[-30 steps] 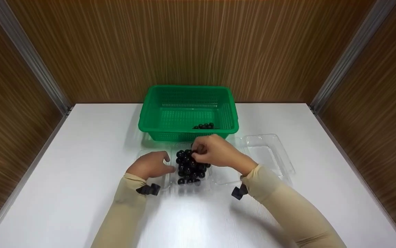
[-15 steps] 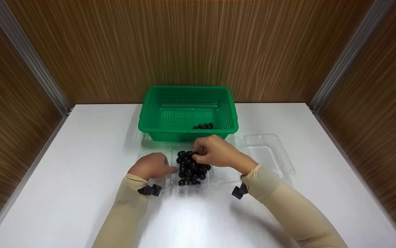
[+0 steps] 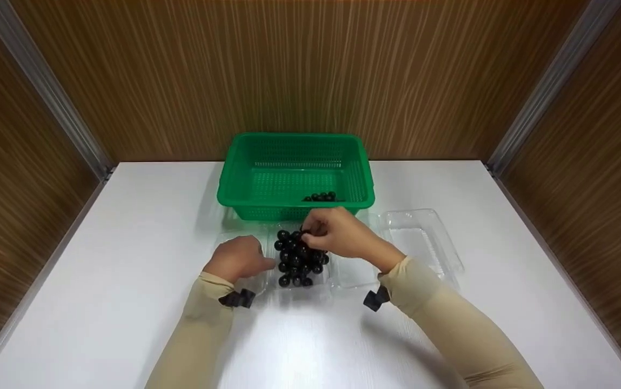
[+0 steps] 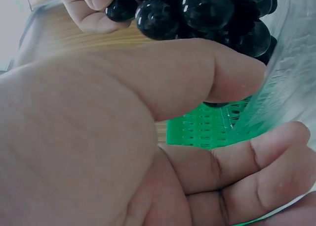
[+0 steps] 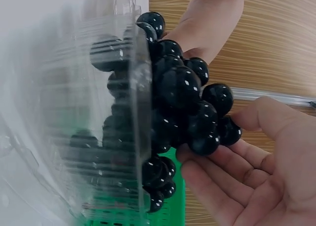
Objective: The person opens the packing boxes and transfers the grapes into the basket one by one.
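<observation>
A bunch of black grapes (image 3: 295, 259) sits in a clear plastic container (image 5: 140, 102) at the middle of the table, its upper grapes standing above the rim. My right hand (image 3: 337, 232) pinches the far upper end of the bunch; in the right wrist view, thumb and fingertips meet a single outer grape (image 5: 229, 130). My left hand (image 3: 240, 259) is at the container's left side, holding nothing. Its thumb (image 4: 232, 72) points in beside the grapes, and the other fingers (image 4: 261, 171) stretch out, relaxed, along the plastic.
Behind the container stands a green perforated basket (image 3: 295, 205) with more dark grapes (image 3: 321, 197) at its near right corner. An open clear plastic tray (image 3: 421, 243) lies to the right on the white table (image 3: 126, 227). Wood-patterned panels (image 3: 299, 70) enclose the back and sides.
Over the last half second the bunch has risen slightly, moving a little away from me with my right hand. The left thumb has drawn back slightly to the left.
</observation>
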### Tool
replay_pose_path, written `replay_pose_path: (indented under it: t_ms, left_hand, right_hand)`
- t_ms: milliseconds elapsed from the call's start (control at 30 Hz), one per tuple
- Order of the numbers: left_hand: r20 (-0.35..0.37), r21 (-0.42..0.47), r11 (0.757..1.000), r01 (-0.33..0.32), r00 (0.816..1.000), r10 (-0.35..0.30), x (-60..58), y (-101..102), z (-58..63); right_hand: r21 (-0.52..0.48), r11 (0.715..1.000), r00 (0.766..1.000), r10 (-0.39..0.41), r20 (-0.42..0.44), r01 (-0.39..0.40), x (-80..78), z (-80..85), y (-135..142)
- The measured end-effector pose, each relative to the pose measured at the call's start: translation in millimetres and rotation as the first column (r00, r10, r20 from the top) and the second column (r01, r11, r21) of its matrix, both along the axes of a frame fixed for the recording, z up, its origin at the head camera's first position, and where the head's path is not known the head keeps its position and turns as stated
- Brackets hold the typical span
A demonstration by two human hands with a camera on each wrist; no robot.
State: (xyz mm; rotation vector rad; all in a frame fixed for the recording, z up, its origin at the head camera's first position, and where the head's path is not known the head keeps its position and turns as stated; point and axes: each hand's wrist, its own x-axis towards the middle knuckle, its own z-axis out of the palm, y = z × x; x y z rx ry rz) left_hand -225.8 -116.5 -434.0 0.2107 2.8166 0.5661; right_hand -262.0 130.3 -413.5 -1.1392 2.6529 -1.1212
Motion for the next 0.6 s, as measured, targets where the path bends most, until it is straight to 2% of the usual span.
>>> replay_pose_path:
  t_ms: [300,600]
  left_hand:
    - [-0.019,0.015,1.0,-0.007,1.0,0.008,1.1,-1.0,0.3]
    - [0.017,0.017,1.0,-0.016,1.0,0.016,1.5,-1.6,0.8]
  right_hand:
    - [-0.086,0.996,0.998,0.009,0.069,-0.003,0.2,-0.8,-1.7]
    - [-0.163,0.987,0.996,0.009,0.094,0.007,-1.0,3.2,-1.5]
